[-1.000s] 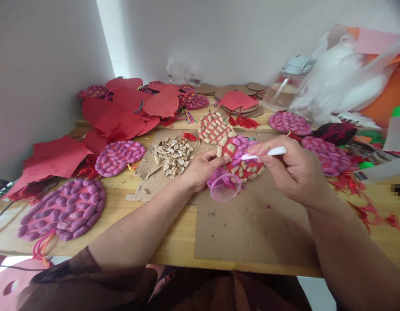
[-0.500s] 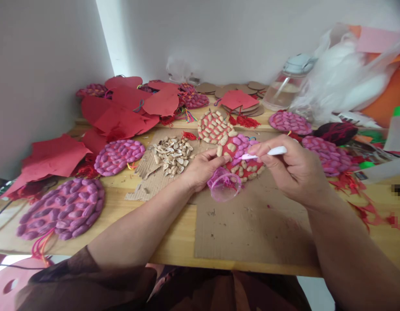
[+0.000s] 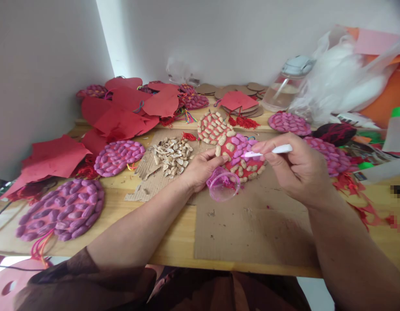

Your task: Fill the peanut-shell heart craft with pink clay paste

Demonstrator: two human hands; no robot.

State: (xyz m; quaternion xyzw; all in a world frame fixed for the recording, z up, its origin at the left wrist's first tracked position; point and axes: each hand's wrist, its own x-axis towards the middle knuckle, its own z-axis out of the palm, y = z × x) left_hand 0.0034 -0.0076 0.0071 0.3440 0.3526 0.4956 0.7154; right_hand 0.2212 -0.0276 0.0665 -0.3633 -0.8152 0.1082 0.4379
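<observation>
On the cardboard sheet (image 3: 251, 224) lies a red disc (image 3: 229, 147) covered with peanuts, some painted pink-purple and others bare. My left hand (image 3: 203, 169) is closed at its near left edge, thumb and fingertips by the disc. A clear plastic cup (image 3: 224, 186) with purple paint inside tilts under that hand, seemingly held by it; the lower fingers are hidden. My right hand (image 3: 293, 166) pinches a white-handled paintbrush (image 3: 281, 149), its tip on the pink-painted peanuts. A second disc (image 3: 213, 127) with unpainted peanuts sits just behind.
Broken peanut shells (image 3: 172, 156) are heaped left of my hands. Finished purple discs (image 3: 62, 209) and red paper shapes (image 3: 122, 103) cover the left side. A water bottle (image 3: 285, 86) and a plastic bag (image 3: 345, 82) stand at the back right, near cardboard discs (image 3: 241, 111).
My right hand and the brush have shifted slightly to the right, the tip still among the painted peanuts. The left hand and cup have barely moved.
</observation>
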